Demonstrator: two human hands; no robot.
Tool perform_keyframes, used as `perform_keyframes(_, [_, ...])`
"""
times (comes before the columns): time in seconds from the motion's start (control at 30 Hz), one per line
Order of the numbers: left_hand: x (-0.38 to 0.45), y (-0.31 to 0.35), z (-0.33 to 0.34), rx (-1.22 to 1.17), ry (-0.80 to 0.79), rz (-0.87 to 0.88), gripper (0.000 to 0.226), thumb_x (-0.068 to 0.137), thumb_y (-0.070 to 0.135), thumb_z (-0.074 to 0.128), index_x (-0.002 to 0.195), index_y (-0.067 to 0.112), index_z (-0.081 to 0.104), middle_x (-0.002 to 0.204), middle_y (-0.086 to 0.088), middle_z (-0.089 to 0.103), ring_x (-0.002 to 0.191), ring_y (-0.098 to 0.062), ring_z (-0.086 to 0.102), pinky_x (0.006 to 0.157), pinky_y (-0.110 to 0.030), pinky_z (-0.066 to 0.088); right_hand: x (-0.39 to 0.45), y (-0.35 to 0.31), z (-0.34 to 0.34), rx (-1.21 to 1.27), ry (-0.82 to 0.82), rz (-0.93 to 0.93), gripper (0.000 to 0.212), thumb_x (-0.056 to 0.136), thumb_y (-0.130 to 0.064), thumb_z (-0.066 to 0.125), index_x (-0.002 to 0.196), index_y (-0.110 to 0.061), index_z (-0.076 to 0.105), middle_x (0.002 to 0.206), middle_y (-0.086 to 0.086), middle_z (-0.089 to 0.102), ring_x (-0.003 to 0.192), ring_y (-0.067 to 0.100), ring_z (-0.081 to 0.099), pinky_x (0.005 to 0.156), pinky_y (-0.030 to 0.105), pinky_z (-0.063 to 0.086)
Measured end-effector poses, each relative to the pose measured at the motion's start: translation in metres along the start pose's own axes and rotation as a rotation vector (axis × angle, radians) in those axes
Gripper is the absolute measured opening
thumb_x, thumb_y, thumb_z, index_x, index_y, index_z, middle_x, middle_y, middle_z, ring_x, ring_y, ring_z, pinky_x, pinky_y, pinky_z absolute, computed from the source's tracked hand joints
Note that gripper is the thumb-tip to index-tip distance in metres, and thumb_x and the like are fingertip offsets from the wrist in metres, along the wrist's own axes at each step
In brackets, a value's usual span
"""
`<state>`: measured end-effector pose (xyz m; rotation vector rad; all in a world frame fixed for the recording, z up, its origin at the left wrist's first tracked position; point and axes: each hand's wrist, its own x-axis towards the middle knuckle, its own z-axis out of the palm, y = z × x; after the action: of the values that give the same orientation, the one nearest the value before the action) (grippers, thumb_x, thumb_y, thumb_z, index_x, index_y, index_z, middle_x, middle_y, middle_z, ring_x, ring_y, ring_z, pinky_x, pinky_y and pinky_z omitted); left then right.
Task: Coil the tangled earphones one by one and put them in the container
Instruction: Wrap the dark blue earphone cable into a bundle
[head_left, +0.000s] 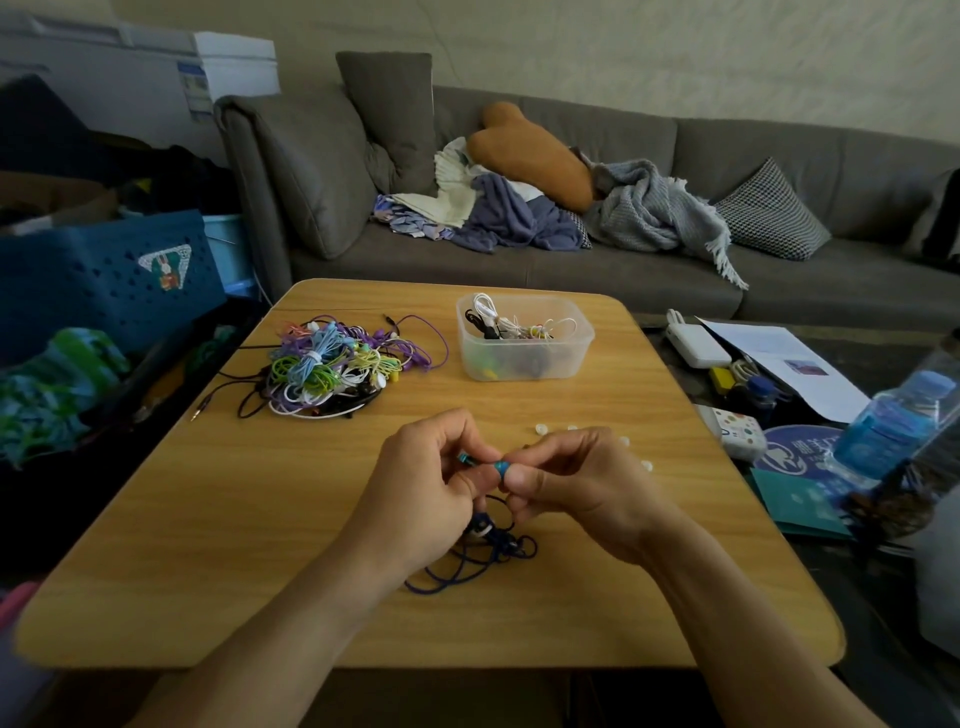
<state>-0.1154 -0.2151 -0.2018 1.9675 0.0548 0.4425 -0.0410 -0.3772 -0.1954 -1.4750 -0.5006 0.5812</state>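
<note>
A dark blue earphone cable (470, 564) lies in loose loops on the wooden table (260, 519), just under my hands. My left hand (426, 483) pinches one small blue end of it. My right hand (571, 483) pinches a blue earbud between thumb and fingers. A tangled pile of coloured earphones (332, 364) sits at the table's far left. The clear plastic container (524, 338) stands at the far middle with several coiled earphones inside.
Small white ear tips (543, 429) lie scattered beside my right hand. A water bottle (893, 431), papers and small boxes crowd the dark surface to the right. A blue basket (104, 275) stands at the left, a grey sofa behind.
</note>
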Motion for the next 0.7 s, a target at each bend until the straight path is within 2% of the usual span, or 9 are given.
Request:
perform_keyframes(0.07, [0.000,0.001,0.001,0.108,0.047,0.049,0.030,0.083,0.003,0.073,0.069,0.026,0.057,0.061,0.003,0.063,0.056,-0.011,0.063,0.054,-0.035,0.054,0.000,0.001,0.002,-0.038,0.045,-0.037,0.019,0.067,-0.009,0.078,0.082,0.003,0.074,0.070,0.020,0.071,0.059,0.024,0.068,0.060,0.031,0.058])
perform_keyframes(0.13, [0.000,0.007,0.001,0.230,0.084,0.170,0.030,0.081,-0.002,0.072,0.069,0.021,0.056,0.060,0.010,0.057,0.058,-0.005,0.058,0.048,-0.020,0.044,0.001,0.002,0.005,-0.021,0.073,-0.018,0.020,0.069,-0.010,0.077,0.084,0.002,0.075,0.069,0.017,0.071,0.060,0.023,0.067,0.061,0.029,0.057])
perform_keyframes(0.2, [0.003,0.013,0.002,0.315,0.080,0.298,0.035,0.073,-0.017,0.068,0.070,0.015,0.056,0.065,0.015,0.051,0.063,0.004,0.053,0.052,-0.005,0.037,0.002,0.003,0.009,0.191,0.031,0.097,0.023,0.075,-0.010,0.072,0.093,0.004,0.074,0.071,0.013,0.068,0.060,0.017,0.064,0.061,0.024,0.056])
perform_keyframes(0.27, [0.007,0.014,0.003,0.333,0.074,0.356,0.038,0.067,-0.026,0.063,0.070,0.012,0.057,0.069,0.009,0.051,0.068,0.006,0.053,0.057,0.001,0.036,0.002,0.004,0.013,0.412,-0.004,0.195,0.026,0.079,-0.010,0.066,0.100,0.004,0.072,0.072,0.009,0.064,0.058,0.011,0.061,0.060,0.020,0.056])
perform_keyframes(0.37, [0.009,0.009,0.001,0.305,0.117,0.332,0.033,0.071,-0.019,0.068,0.070,0.012,0.059,0.067,0.008,0.056,0.063,0.001,0.056,0.053,-0.006,0.040,0.003,0.005,0.016,0.388,0.014,0.169,0.029,0.079,-0.013,0.066,0.103,0.003,0.072,0.069,0.005,0.067,0.059,0.009,0.060,0.061,0.019,0.055])
perform_keyframes(0.43, [0.007,0.005,-0.001,0.209,0.137,0.215,0.025,0.078,-0.005,0.074,0.071,0.014,0.061,0.064,0.005,0.063,0.059,-0.007,0.062,0.053,-0.027,0.050,0.004,0.006,0.020,0.291,0.066,0.088,0.029,0.078,-0.016,0.068,0.100,0.002,0.074,0.072,0.007,0.068,0.062,0.010,0.059,0.063,0.022,0.055])
perform_keyframes(0.5, [0.005,0.003,-0.004,0.125,0.166,0.145,0.019,0.081,0.004,0.074,0.073,0.016,0.062,0.067,0.002,0.067,0.061,-0.014,0.065,0.057,-0.038,0.053,0.006,0.006,0.024,0.234,0.111,0.016,0.031,0.080,-0.022,0.068,0.099,0.002,0.075,0.076,0.010,0.069,0.067,0.014,0.061,0.067,0.025,0.054])
perform_keyframes(0.6, [0.008,0.002,-0.007,0.185,0.247,0.197,0.016,0.081,0.005,0.073,0.078,0.016,0.062,0.082,0.005,0.069,0.078,-0.015,0.066,0.068,-0.040,0.054,0.008,0.004,0.029,0.350,0.065,0.021,0.040,0.090,-0.029,0.059,0.108,0.003,0.072,0.091,0.016,0.068,0.077,0.016,0.062,0.076,0.030,0.055])
perform_keyframes(0.7, [0.007,0.002,-0.007,0.191,0.247,0.210,0.015,0.080,0.003,0.074,0.079,0.013,0.063,0.084,0.010,0.069,0.081,-0.010,0.065,0.070,-0.035,0.053,0.008,0.002,0.030,0.450,0.034,0.084,0.031,0.087,-0.018,0.061,0.109,-0.001,0.072,0.088,0.012,0.069,0.077,0.016,0.065,0.076,0.029,0.057])
